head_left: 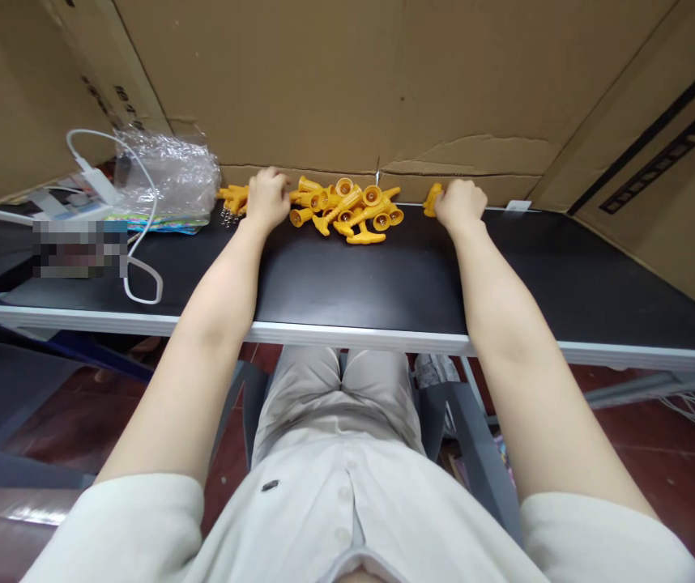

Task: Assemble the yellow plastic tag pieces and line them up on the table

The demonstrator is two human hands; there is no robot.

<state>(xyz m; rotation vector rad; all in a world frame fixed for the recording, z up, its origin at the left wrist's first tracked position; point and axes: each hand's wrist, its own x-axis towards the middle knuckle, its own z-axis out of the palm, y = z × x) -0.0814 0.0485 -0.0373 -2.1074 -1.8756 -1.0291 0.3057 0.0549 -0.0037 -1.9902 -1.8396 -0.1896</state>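
A heap of yellow plastic pieces (351, 209) lies along the back of the black tabletop; several have cone-shaped open ends with something shiny inside, and some have T-shaped handles. At the heap's left edge is my left hand (270, 198), its fingers curled down; what they hold, if anything, is hidden. Just left of that hand lie more yellow pieces (235, 194), with small metal chain-like parts (230, 217) beside them. Further right, my right hand (462, 204) is closed at a separate yellow plastic piece (432, 199), which shows at its thumb side.
Cardboard walls (323, 89) enclose the table's back and sides. On the left are a clear plastic bag (168, 174), colourful flat sheets (171, 225) and a white cable (154, 190). A small white tag (518, 206) lies right of my right hand. The table's metal edge (353, 336) runs before my lap.
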